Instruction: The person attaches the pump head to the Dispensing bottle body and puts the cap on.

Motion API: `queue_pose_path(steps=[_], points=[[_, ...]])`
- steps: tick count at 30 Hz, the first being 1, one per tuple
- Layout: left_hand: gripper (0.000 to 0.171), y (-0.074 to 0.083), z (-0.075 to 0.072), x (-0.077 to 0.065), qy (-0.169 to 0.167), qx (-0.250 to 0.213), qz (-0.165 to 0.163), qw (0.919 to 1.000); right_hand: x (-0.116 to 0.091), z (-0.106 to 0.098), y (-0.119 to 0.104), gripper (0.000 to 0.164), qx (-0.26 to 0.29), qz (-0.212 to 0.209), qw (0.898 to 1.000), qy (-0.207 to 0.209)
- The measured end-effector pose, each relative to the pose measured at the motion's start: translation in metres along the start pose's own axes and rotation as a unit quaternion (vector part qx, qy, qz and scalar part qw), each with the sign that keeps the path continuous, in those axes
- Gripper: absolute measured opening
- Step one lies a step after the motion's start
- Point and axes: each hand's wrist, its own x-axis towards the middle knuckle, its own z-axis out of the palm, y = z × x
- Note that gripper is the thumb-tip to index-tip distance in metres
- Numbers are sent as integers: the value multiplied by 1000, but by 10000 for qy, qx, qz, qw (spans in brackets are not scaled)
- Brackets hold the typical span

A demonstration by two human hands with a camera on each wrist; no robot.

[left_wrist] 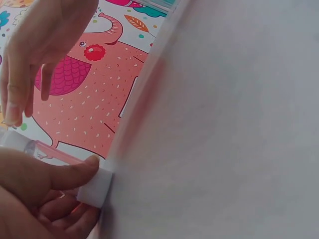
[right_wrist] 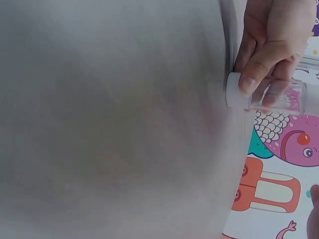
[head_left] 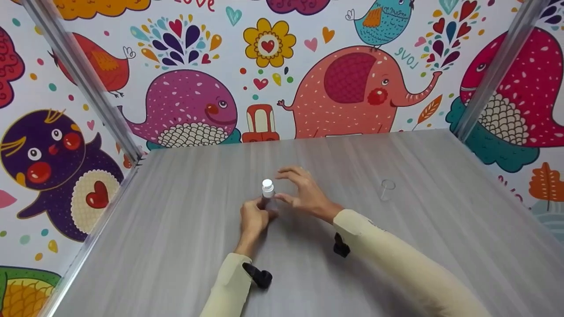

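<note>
A small clear bottle (head_left: pixel 268 203) with a white top (head_left: pixel 267 187) stands upright on the table. My left hand (head_left: pixel 254 219) grips it low down; in the right wrist view its thumb lies on the white base (right_wrist: pixel 238 91), with the clear body (right_wrist: pixel 294 97) showing beyond. To the right of the bottle's top is my right hand (head_left: pixel 306 193), its fingers spread and bent, thumb and fingertips apart, holding nothing. The left wrist view has the right hand (left_wrist: pixel 40 55) over the white top (left_wrist: pixel 14 141), with a gap between thumb and fingers hidden there.
A small clear cylinder (head_left: pixel 387 190), like a cap or cup, stands on the grey table (head_left: pixel 185 211) to the right of my right hand. Behind the table rises a wall (head_left: pixel 282 39) printed with cartoon animals, with metal posts (head_left: pixel 83 79) at its sides.
</note>
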Motion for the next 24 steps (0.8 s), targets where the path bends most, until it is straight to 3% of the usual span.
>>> queue_pose_path(steps=[15,24], points=[[33,-1,2,0,74,-67,-12,9999,-16,-25,17,50,-656,127,9977,-111],[33,-1,1,0,40,-105,-31,9999,-31,-39,31,53,-697,372,9965,-271]])
